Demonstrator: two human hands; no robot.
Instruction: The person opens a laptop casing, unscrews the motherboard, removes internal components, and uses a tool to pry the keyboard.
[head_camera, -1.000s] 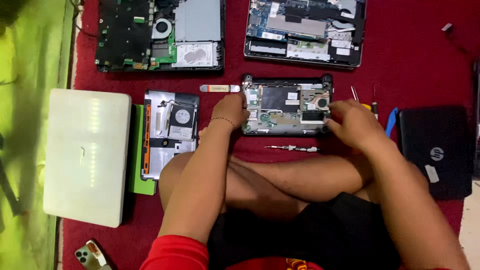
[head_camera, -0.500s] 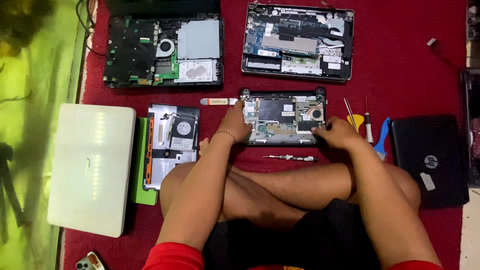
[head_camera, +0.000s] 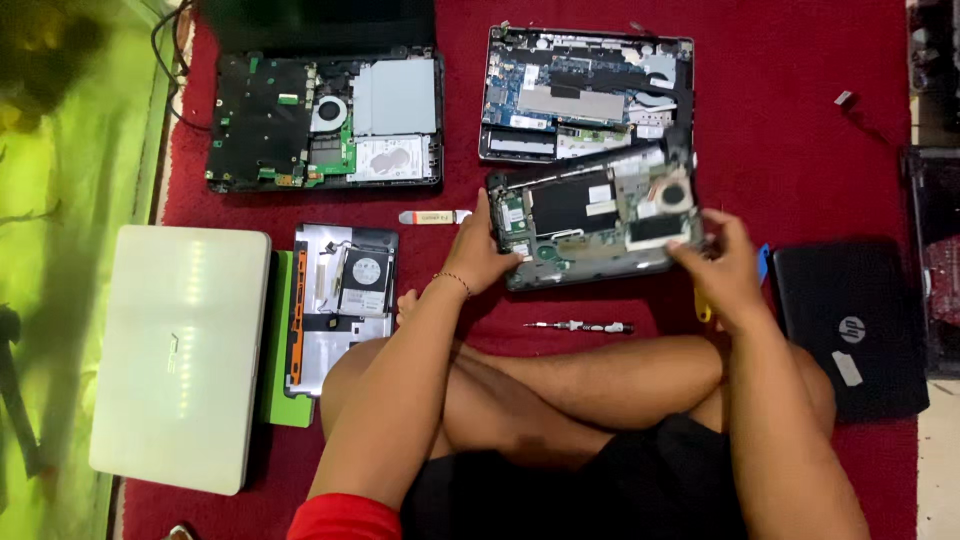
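- Nearest us, our crossed legs (head_camera: 560, 400) rest on the red mat (head_camera: 800, 150).
- Just beyond the legs lies a screwdriver (head_camera: 580, 327).
- Our left hand (head_camera: 480, 255) grips the left edge of the opened small laptop (head_camera: 595, 215); our right hand (head_camera: 725, 270) grips its near right corner, and the far side is tilted up.
- Left of us sit a white closed laptop (head_camera: 180, 355) and a grey panel with a disk drive (head_camera: 340, 300).
- A black closed laptop (head_camera: 850, 330) lies to the right.
- Farthest away are two opened laptops (head_camera: 325, 120) (head_camera: 585, 95).
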